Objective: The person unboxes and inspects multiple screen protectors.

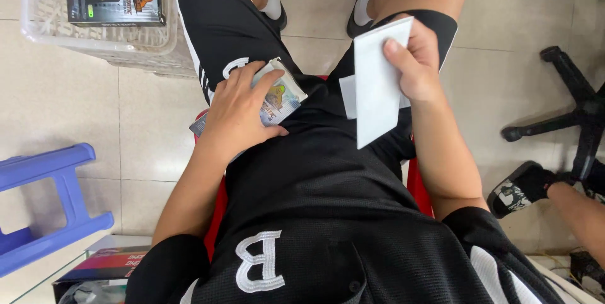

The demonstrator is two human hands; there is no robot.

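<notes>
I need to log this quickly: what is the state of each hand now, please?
Left hand: closed on a printed packet on the thigh.
Right hand: closed, holding a white envelope.

The card [377, 83] in the right hand [416, 64] is plain white. The packet [277, 99] under the left hand [236, 115] is silvery with yellow, blue and red print. The shirt [328, 216] and shorts [220, 20] are black with white trim and a white letter. The stool [57, 203] is blue, the basket [94, 33] clear white, the floor tiles [69, 102] pale beige, and the seat [417, 184] red.
</notes>
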